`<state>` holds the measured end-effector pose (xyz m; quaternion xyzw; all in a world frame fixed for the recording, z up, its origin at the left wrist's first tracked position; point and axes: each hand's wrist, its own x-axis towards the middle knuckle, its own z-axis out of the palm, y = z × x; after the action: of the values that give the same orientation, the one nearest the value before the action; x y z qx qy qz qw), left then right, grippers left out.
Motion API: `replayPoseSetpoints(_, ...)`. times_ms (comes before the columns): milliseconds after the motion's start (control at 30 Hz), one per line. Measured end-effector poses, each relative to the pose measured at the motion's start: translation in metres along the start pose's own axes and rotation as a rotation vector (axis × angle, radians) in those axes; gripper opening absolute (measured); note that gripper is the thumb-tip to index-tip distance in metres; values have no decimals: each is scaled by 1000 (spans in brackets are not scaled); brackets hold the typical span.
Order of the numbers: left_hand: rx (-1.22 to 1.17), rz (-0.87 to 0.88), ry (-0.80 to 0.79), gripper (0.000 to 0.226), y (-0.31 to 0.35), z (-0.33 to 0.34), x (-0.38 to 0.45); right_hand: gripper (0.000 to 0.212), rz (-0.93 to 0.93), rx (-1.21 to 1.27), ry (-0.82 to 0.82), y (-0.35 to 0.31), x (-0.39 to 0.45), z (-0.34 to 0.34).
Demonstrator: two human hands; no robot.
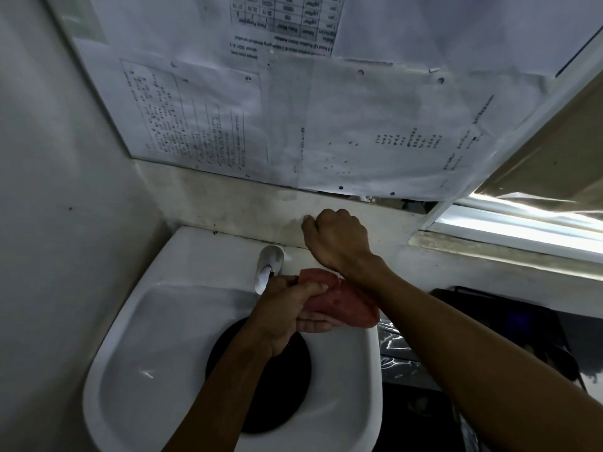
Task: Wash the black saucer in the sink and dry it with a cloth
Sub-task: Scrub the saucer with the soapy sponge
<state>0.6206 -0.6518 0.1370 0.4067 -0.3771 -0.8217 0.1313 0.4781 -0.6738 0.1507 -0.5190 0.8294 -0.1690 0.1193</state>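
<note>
The black saucer [280, 386] lies flat in the bowl of the white sink [156, 337], partly hidden under my left forearm. My left hand [287, 308] hovers over the sink near the tap, closed around a red cloth [346, 305]. My right hand [339, 239] is raised above the back rim of the sink against the wall, its fingers curled into a fist. What the fist holds, if anything, is hidden. The right wrist crosses over the far end of the cloth.
A chrome tap [267, 265] stands at the back of the sink, just left of my hands. Printed papers [293, 119] cover the mirror above. A dark object [509, 321] and crinkled plastic sit on the counter to the right. A window ledge [522, 230] runs along the right.
</note>
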Motion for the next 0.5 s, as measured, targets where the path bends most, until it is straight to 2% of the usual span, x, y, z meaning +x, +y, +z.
replayPoseSetpoints(133, -5, 0, 0, 22, 3, 1, 1, 41, 0, -10, -8, -3, -1, -4)
replayPoseSetpoints(233, 11, 4, 16, 21, 3, 1, 0, 40, 32, 2, -148, -1, 8, -8)
replayPoseSetpoints(333, 21, 18, 21, 13, 6, 1, -3, 49, 44, 83, -256, -5, 14, -13)
replayPoseSetpoints(400, 21, 28, 17, 5, 8, 2, -7, 41, 51, 83, -245, -6, 13, -12)
replayPoseSetpoints(500, 21, 36, 25, 11, 9, 3, -8, 36, 35, 38, -169, -5, 8, -10)
